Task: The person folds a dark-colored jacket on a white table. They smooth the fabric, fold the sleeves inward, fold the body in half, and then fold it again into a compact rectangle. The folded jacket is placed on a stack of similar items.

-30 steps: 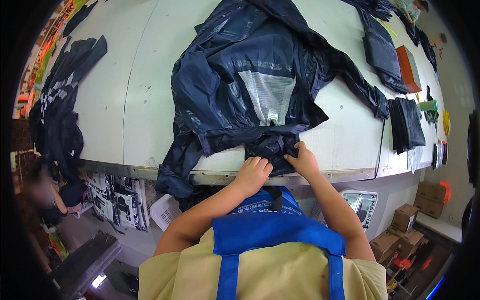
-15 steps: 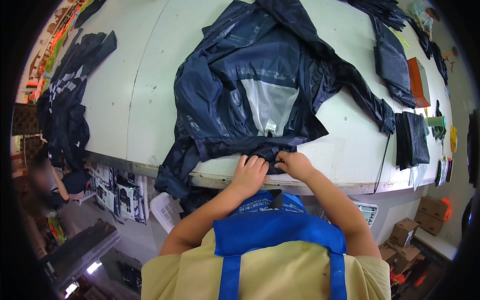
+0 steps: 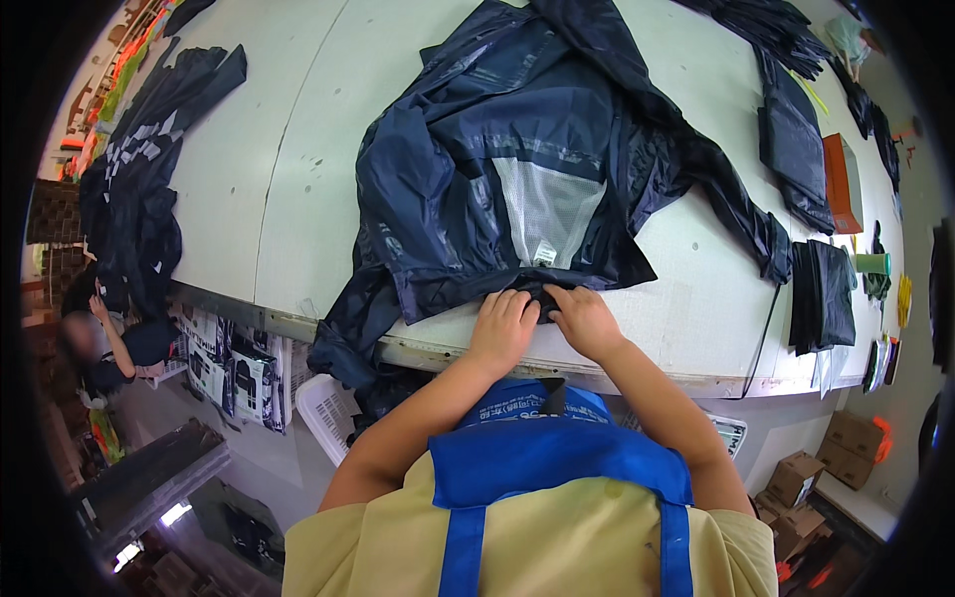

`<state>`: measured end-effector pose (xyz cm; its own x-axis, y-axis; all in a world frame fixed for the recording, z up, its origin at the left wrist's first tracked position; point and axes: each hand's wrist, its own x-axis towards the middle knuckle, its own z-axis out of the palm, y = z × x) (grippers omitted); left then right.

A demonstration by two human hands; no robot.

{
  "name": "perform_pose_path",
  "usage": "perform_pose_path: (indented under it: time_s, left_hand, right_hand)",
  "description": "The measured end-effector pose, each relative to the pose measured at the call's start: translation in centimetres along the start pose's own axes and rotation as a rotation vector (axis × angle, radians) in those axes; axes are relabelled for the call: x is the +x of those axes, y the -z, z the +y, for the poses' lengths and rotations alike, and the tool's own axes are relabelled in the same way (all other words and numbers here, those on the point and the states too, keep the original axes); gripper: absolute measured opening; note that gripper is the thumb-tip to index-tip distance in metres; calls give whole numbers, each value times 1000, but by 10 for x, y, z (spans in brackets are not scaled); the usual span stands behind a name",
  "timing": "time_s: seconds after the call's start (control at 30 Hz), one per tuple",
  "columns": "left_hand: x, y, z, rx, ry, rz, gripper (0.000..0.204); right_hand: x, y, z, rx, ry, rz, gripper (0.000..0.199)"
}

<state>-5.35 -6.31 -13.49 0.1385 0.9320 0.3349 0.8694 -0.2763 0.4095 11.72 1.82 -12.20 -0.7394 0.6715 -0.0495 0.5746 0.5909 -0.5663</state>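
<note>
A dark navy rain jacket (image 3: 448, 179) lies spread on the white table (image 3: 308, 199), its lining partly showing. A pale mesh panel (image 3: 552, 204) with a small white label (image 3: 544, 252) sits in its middle. At the jacket's near edge, just below the label, my left hand (image 3: 502, 333) and my right hand (image 3: 587, 323) pinch the dark fabric side by side. Between their fingertips the cloth is bunched, and its folds are partly hidden. One sleeve (image 3: 343, 328) hangs over the table's front edge on the left; the other stretches out to the right.
Folded dark garments (image 3: 824, 294) and an orange box (image 3: 842, 184) line the right side of the table. More dark clothing (image 3: 139, 209) is heaped at the left, near a seated person (image 3: 119, 348). White baskets (image 3: 328, 413) stand below the front edge; cardboard boxes (image 3: 796, 478) are at lower right.
My hands have come closer together and slightly away from me. The loose fabric that hung towards the table edge is now drawn up between my fingers.
</note>
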Motion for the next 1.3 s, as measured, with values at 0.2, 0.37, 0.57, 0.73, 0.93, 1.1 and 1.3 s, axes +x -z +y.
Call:
perform_pose_path:
  time_s: [0.2, 0.37, 0.57, 0.73, 0.93, 1.1, 1.3]
  left_hand:
    - [22, 0, -23, -88, 65, -146, 11]
    - [43, -4, -32, -102, 226, -346, 8]
    - [36, -3, -21, -21, 122, -205, 23]
    - [44, 7, -33, -27, 78, -263, 28]
    - [72, 12, -45, -18, 197, -522, 18]
    - [88, 2, -51, -86, 331, -482, 15]
    - [85, 11, -47, 65, 121, -217, 32]
  right_hand:
    - [9, 6, 7, 54, -88, 216, 62]
    - [12, 24, 8, 46, 105, 142, 41]
    - [18, 18, 11, -236, 69, 159, 32]
    - [23, 15, 10, -282, -94, 168, 44]
    - [17, 24, 8, -539, -17, 130, 50]
    - [21, 42, 10, -688, -19, 69, 50]
    - [23, 48, 28, -671, 44, 110, 47]
